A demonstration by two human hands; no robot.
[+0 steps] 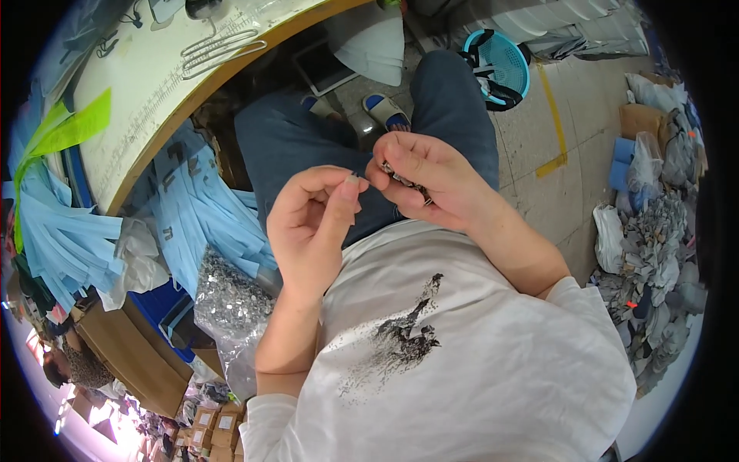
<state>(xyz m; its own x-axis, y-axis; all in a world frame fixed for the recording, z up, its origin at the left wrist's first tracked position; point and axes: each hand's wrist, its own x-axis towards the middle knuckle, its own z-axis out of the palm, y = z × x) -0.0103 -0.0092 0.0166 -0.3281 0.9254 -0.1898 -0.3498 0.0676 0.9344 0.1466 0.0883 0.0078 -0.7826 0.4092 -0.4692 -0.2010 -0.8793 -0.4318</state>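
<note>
Evidently the step in hand is fine two-handed work above the dark-trousered lap point(296, 146): the right hand point(435, 179) curls its grip round a cluster of small dark metallic pieces point(406, 182), while the left hand point(312, 223) pinches narrowly, seemingly on a tiny pale piece point(355, 177) just beside it. Any next move, I judge, calls for a light, exact pinch and well-curled right fingers, lest pieces spill.

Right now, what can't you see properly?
Head view:
Anything pinched by the left hand: too small to make out.
Dark metallic pieces in the right hand: partly covered by its fingers.
Left sandal: partly hidden by the trouser leg.
Background person, lower left: too small for details.
</note>
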